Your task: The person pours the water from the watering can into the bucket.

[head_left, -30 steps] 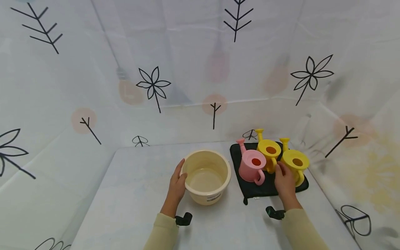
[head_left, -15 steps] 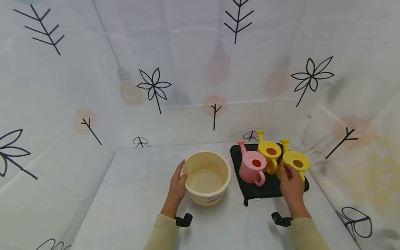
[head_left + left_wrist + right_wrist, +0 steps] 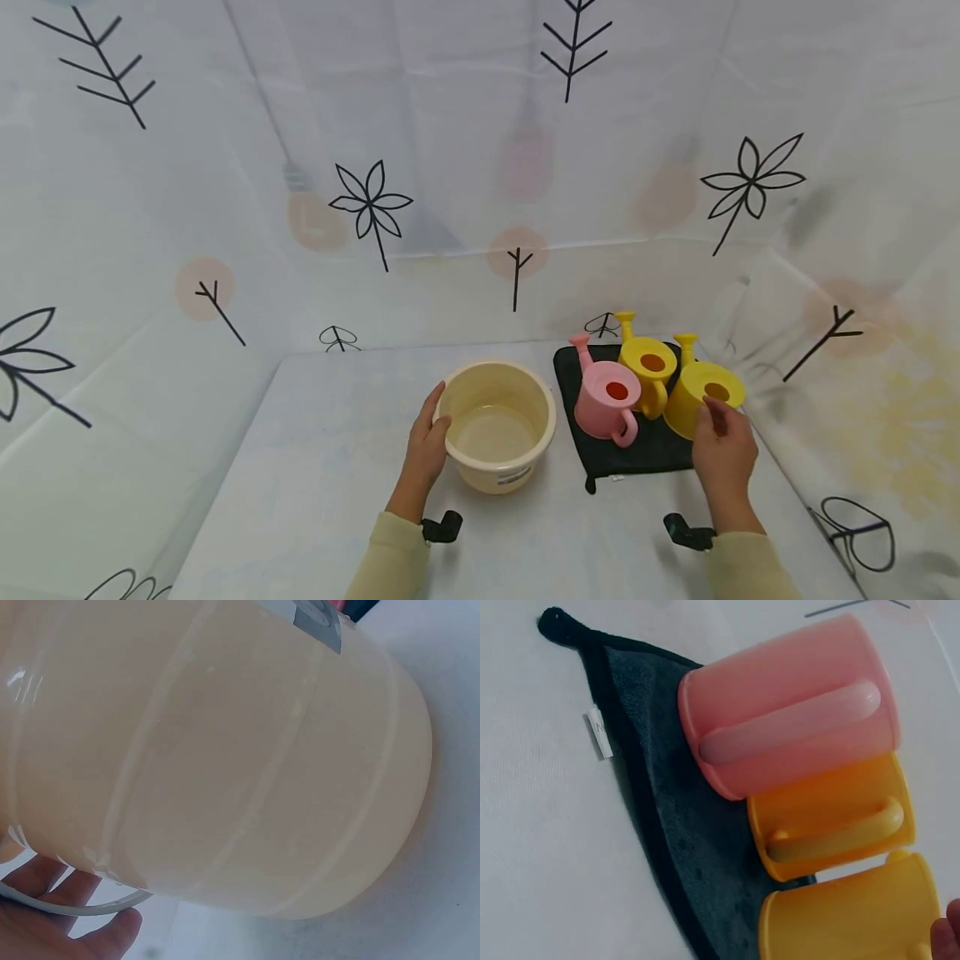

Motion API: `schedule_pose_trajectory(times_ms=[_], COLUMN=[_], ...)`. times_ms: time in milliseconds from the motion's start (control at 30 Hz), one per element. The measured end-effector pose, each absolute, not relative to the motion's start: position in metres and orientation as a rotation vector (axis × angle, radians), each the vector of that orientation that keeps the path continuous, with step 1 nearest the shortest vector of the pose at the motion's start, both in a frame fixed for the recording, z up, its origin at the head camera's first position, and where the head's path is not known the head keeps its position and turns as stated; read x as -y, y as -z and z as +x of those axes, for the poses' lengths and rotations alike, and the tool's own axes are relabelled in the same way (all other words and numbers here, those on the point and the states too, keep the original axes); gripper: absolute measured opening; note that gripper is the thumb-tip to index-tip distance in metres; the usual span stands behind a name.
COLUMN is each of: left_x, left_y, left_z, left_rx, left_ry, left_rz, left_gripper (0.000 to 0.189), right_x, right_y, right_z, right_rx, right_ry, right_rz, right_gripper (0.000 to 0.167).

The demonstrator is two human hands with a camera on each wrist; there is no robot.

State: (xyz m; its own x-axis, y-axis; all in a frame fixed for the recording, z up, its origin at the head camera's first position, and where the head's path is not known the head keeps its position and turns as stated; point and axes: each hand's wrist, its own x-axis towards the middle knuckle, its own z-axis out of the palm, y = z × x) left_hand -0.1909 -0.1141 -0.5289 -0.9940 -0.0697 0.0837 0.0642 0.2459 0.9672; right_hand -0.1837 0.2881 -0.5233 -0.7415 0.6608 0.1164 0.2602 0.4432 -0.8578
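Fingers of our left hand (image 3: 425,446) are lying fairly straight against the left outer wall of the cream tub (image 3: 497,422), with the thumb hooking over its rim, so we are steadying the tub rather than closing a fist around it; from the left wrist view we are seeing the tub's pale wall (image 3: 225,757) filling the frame and our fingertips (image 3: 67,930) showing just below it. Our right hand (image 3: 724,454) is reaching to the near side of the right yellow watering can (image 3: 701,392), its fingers curling at the can's handle side, though we cannot tell whether they are fully gripping the handle. That can is tilting on the right edge of the black cloth (image 3: 637,450), which is lying on the white table (image 3: 322,467) just right of the tub. A second yellow watering can (image 3: 647,367) is standing farther back on the cloth, and a pink watering can (image 3: 606,400) is sitting on its left part, touching the yellow one. We are seeing a grey sticker (image 3: 513,477) on the tub's near wall and a small white tag (image 3: 597,732) on the cloth's edge, but we cannot read any writing on either.
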Motion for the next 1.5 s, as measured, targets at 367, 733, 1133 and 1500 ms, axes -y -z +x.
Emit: schedule_pose_trajectory(times_ms=[367, 733, 1133, 1500], left_x=[0.115, 0.114, 0.113, 0.112], left_y=[0.528, 0.530, 0.533, 0.530], left_z=[-0.192, -0.191, -0.193, -0.192], left_rx=[2.395, 2.379, 2.393, 2.399], left_ry=[1.860, 1.892, 1.895, 1.898], left_rz=[0.022, 0.003, 0.019, 0.021], left_gripper=[0.056, 0.056, 0.055, 0.056], right_x=[-0.296, -0.312, -0.321, -0.332], right_y=[0.530, 0.539, 0.548, 0.555], right_z=[-0.179, -0.181, -0.182, -0.191], right_rx=[2.065, 2.095, 2.097, 2.045], right_ry=[-1.117, -1.263, -1.414, -1.478], right_rz=[-0.803, -0.970, -1.123, -1.167], right_gripper=[0.038, 0.045, 0.054, 0.055])
